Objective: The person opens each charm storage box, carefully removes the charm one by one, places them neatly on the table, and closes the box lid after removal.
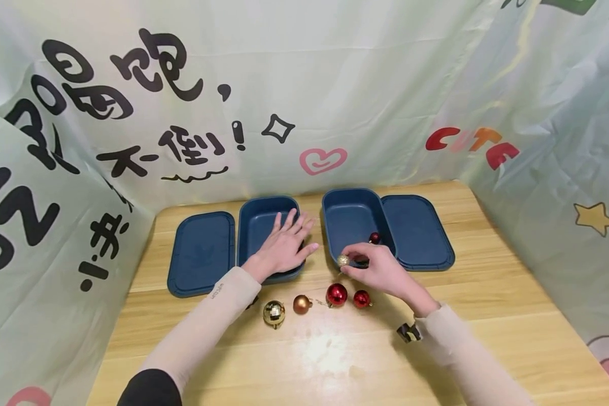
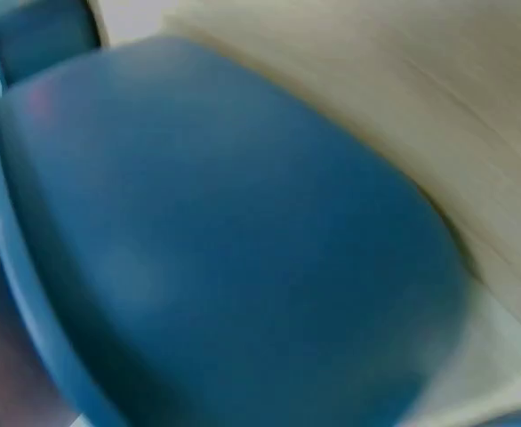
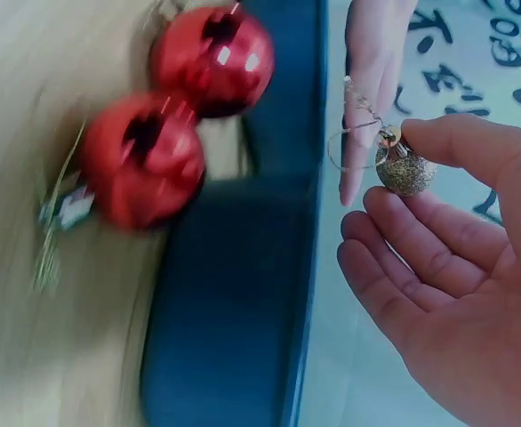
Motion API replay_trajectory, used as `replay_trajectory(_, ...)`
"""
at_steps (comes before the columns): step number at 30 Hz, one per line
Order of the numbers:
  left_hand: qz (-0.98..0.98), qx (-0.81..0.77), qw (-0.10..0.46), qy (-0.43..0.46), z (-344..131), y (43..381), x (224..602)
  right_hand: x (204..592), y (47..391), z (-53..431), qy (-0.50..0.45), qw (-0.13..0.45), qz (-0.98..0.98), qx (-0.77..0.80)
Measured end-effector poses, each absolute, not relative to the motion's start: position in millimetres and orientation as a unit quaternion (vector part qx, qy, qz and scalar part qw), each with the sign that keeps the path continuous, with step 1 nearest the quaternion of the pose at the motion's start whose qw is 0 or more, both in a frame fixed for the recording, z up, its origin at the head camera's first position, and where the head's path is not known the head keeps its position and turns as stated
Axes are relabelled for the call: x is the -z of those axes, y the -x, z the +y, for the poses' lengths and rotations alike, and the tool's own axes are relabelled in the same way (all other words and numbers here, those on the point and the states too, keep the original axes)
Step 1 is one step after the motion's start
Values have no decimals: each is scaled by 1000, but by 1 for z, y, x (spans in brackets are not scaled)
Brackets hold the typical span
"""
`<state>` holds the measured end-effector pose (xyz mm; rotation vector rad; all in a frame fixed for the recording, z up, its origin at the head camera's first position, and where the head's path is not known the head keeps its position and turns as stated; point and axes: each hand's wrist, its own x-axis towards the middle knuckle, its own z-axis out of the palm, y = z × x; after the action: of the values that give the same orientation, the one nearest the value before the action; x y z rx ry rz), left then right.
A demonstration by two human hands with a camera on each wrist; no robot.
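My right hand [image 1: 378,269] pinches a small gold glitter Christmas ball [image 3: 406,171] between thumb and fingers, its cap and thin loop showing in the right wrist view. It is over the near edge of the right blue box [image 1: 352,213], which has a small dark red ball [image 1: 374,238] inside. Fingers spread, my left hand [image 1: 286,246] is above the near right side of the left blue box [image 1: 256,217]. In front of the boxes lie a shiny gold ball [image 1: 274,313], a copper ball [image 1: 301,304], a large red ball [image 1: 337,294] and a smaller red ball [image 1: 362,299].
One blue lid [image 1: 201,254] lies left of the left box, another blue lid [image 1: 418,232] right of the right box. The wooden table [image 1: 335,361] backs onto a printed cloth [image 1: 385,101] that also hangs at both sides.
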<state>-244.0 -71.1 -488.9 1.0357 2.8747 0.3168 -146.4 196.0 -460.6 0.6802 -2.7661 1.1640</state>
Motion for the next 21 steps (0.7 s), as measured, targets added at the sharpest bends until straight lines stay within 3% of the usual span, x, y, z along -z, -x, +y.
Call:
replay_trajectory(11, 958, -111, 4, -265, -145, 250, 487, 465, 120, 149, -307, 5, -866, -395)
replay_trajectory(21, 972, -121, 16, -199, -184, 248, 496, 482, 98, 115, -384, -29, -840, -382)
